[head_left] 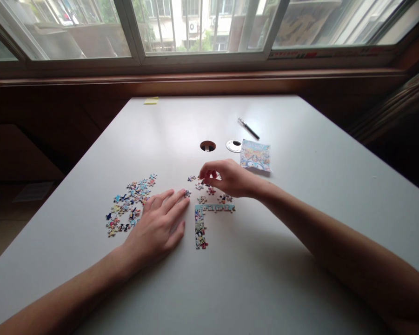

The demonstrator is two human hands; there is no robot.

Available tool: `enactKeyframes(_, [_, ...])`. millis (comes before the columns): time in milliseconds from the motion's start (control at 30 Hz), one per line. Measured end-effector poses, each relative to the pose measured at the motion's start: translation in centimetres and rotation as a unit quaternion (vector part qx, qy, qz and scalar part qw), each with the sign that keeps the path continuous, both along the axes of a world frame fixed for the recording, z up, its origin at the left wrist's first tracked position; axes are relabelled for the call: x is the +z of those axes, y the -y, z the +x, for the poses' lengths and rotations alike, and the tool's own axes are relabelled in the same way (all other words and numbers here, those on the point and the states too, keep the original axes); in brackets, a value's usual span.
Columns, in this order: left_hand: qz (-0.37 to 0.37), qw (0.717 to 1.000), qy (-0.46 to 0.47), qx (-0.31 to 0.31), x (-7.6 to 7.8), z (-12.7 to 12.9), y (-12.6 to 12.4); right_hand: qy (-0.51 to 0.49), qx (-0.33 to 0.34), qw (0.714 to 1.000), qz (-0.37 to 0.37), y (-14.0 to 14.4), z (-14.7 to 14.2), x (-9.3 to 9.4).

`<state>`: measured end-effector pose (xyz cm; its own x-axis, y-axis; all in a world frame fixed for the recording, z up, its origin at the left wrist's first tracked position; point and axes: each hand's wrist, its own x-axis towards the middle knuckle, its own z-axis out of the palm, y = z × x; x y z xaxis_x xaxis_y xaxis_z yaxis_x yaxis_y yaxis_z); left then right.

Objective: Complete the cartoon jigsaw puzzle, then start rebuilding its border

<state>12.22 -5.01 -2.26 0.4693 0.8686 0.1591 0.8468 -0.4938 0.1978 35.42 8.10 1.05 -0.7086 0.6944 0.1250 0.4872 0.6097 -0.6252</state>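
Note:
My left hand [162,221] lies flat on the table with its fingers stretched out, beside a loose pile of jigsaw pieces [125,204]. A single jigsaw piece [187,193] sits at its fingertips. Over a smaller scatter of loose pieces [211,190], my right hand [226,177] has thumb and fingers curled together in a pinch; whatever is between the tips is hidden. Just below that scatter, joined pieces form a corner: a light-blue top strip [216,208] and a colourful left strip [199,230] running down from it.
A printed picture packet [256,155] lies beyond my right hand, partly over a round metal cover [233,146]. A black pen [249,129] is behind it. The white table has a round hole [208,146] and yellow tape [151,100] at its far edge, below a window.

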Motion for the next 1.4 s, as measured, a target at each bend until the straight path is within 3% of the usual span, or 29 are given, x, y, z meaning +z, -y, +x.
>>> enactKeyframes(133, [0.003, 1.000, -0.002, 0.001, 0.0, 0.0, 0.0, 0.038, -0.034, 0.998, -0.025, -1.8, 2.3, 1.2])
enactKeyframes(333, [0.002, 1.000, -0.014, -0.001, -0.1, -0.1, 0.0, 0.128, -0.027, 0.990, -0.054, -2.9, 4.2, 1.6])
enactKeyframes(633, [-0.001, 1.000, -0.019, 0.003, 0.0, 0.0, 0.0, 0.146, 0.038, 0.988, -0.015, -2.7, 3.6, 0.4])
enactKeyframes(1000, [0.000, 1.000, -0.019, 0.003, 0.1, 0.0, 0.1, 0.097, 0.108, 0.989, 0.014, -1.5, 2.3, 0.8])
enactKeyframes(1400, [0.004, 1.000, -0.015, 0.000, 0.0, -0.1, 0.0, 0.132, 0.107, 0.985, -0.001, -1.0, 1.7, 1.1])
